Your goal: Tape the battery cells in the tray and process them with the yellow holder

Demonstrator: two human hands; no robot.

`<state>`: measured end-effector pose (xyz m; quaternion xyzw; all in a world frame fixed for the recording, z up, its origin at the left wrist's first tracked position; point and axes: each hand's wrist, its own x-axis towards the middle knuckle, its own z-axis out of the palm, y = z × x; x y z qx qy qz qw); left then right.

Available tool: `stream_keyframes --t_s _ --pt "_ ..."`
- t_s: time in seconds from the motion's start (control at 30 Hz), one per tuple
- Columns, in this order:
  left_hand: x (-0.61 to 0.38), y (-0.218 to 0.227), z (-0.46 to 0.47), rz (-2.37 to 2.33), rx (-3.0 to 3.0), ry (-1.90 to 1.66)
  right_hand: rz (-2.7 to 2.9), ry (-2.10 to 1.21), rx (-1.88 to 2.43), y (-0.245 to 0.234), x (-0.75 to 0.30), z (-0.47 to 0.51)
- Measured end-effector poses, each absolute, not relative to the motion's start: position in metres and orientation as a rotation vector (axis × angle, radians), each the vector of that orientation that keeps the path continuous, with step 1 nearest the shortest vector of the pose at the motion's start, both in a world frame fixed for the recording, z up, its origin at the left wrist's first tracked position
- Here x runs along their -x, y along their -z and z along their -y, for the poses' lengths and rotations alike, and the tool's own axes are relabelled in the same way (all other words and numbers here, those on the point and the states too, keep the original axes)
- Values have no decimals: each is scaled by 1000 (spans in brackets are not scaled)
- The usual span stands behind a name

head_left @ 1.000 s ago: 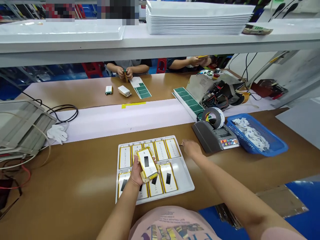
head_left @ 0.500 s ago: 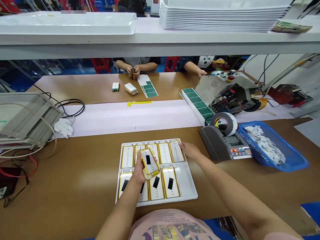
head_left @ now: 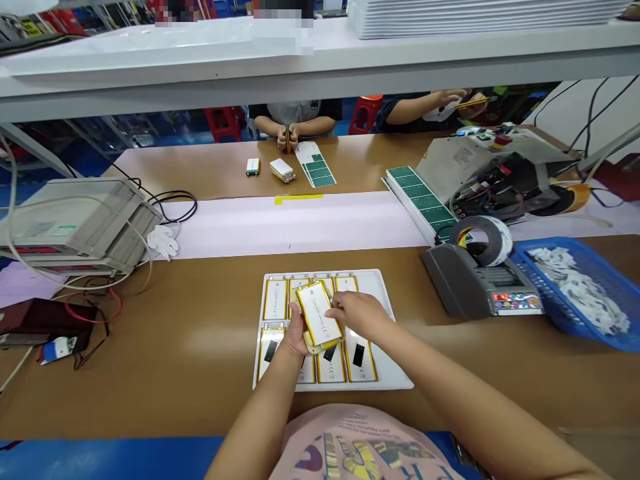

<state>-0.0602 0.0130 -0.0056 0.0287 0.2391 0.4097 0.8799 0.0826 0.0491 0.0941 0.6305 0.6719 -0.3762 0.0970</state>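
Clock from the held battery: left hand (head_left: 296, 333) at 7–8, fingers wrapped round the battery (head_left: 319, 313), yellowish layers under it, too small to make out. Right hand (head_left: 363, 313) at 3, fingers curled in and touching the battery's right edge, can't tell if it grips. Battery is face up, tilted, over the middle of the white tray (head_left: 387, 367) on the tabletop (head_left: 200, 333). More batteries lie in the tray in two rows, near row with black patches. Tape roll (head_left: 499, 243) at 2, blue basket (head_left: 555, 317) at 3, white glove (head_left: 163, 241) at 10
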Motion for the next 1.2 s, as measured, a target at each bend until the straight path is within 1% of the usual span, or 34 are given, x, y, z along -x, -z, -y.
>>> stream_keyframes --t_s 0.1,0.17,0.27,0.37,0.5,0.67,0.73,0.8,0.87,0.93,1.0,1.1,1.2 --pt "73 3 -6 -443 -130 -908 -1932 837 -2045 -94 -114 -49" --pt "85 1 -2 -436 -160 -951 -1794 748 -2140 -81 -137 -52" --pt "106 -3 4 -487 -164 -1059 -1669 757 -2112 -52 -155 -55" --pt "131 -7 8 -654 -127 -1183 -1677 735 -2007 -33 -157 -48" --pt "170 -12 12 -909 -87 -1323 -1685 748 -1899 -26 -159 -17" --pt "214 -21 4 -1283 -54 -1418 -1752 736 -1888 -20 -154 22" --pt "228 -21 -5 -1439 -61 -1378 -1791 682 -1878 -17 -146 30" --pt "239 -17 -15 -1579 -114 -1265 -1813 646 -1870 -14 -139 34" --pt "244 -11 -24 -1680 -188 -1188 -1790 655 -1904 -11 -138 35" --pt "244 -3 -31 -1826 -286 -1159 -1712 758 -1963 -5 -144 34" --pt "239 6 -34 -2049 -415 -1111 -1649 933 -2000 3 -153 32" --pt "228 17 -36 -2343 -630 -873 -1646 1161 -2003 15 -157 34" --pt "221 22 -34 -2430 -749 -643 -1639 1323 -2007 22 -149 41"
